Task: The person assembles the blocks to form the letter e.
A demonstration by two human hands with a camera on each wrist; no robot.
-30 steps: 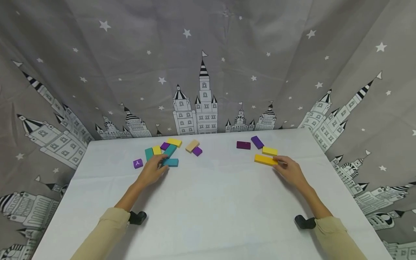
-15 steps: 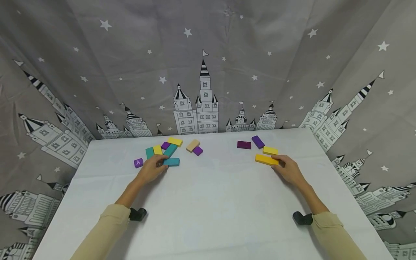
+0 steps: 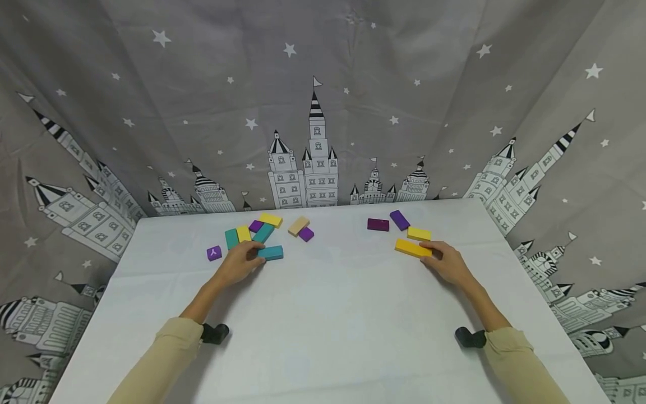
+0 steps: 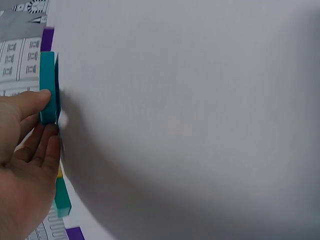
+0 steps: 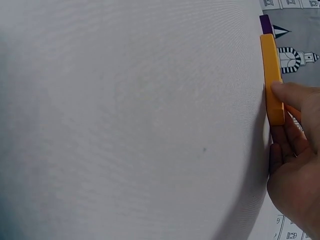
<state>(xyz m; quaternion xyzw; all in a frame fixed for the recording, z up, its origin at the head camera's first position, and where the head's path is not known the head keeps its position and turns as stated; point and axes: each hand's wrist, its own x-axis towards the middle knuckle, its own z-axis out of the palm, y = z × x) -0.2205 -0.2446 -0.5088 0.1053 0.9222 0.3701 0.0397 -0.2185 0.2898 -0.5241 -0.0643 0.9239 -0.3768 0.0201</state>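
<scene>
My left hand [image 3: 239, 262] pinches a blue block [image 3: 271, 253] near its left end, thumb on the near side. In the left wrist view, the thumb lies against the same blue block [image 4: 47, 85], and a thin dark shadow runs along its edge. My right hand [image 3: 446, 262] grips the right end of an orange-yellow block [image 3: 410, 247] between thumb and fingers. The right wrist view has the thumb pressed on this orange-yellow block [image 5: 272, 75]. Just behind it lies a shorter yellow block [image 3: 419, 234].
Left of centre sit teal [image 3: 231, 238], yellow [image 3: 243, 233] and purple blocks [image 3: 214, 253], several in all. A tan block [image 3: 298, 225] touches a purple one [image 3: 306, 234]. Farther right are a maroon block [image 3: 378, 224] and a violet block [image 3: 400, 220]. A curtain [image 3: 383, 140] borders the white table [image 3: 333, 314].
The blue block has shifted a little to the right in my left hand's grip, its right end turning slightly away. My right hand and the orange-yellow block have barely moved.
</scene>
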